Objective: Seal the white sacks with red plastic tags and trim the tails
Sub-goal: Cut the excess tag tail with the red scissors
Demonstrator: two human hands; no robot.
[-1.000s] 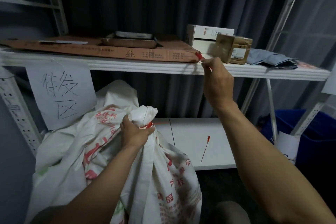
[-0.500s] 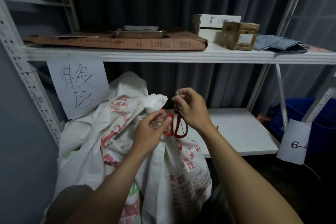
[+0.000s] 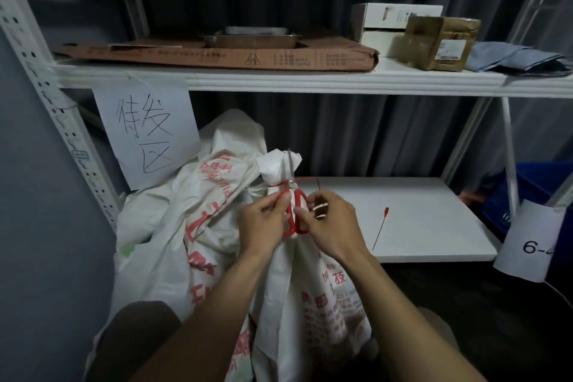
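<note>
A white sack (image 3: 310, 288) with red print stands before me, its gathered neck (image 3: 279, 167) bound by a red plastic tag (image 3: 276, 185). The tag's tail (image 3: 305, 179) sticks out to the right. Red-handled scissors (image 3: 294, 211) point blades up along the neck. My right hand (image 3: 331, 223) grips the scissor handles. My left hand (image 3: 263, 223) touches the left handle and the sack just under the tag. A second white sack (image 3: 186, 211) slumps behind to the left.
A spare red tag (image 3: 380, 228) lies on the white lower shelf (image 3: 434, 220). The upper shelf (image 3: 279, 79) carries a flat cardboard box, a metal tray and small boxes. A handwritten paper sign (image 3: 148, 133) hangs left. A blue crate (image 3: 533, 195) stands right.
My right hand came down from the upper shelf with the red scissors to the sack's neck. My left hand shifted from gripping the neck to meeting the scissors; the blades now stand beside the tag.
</note>
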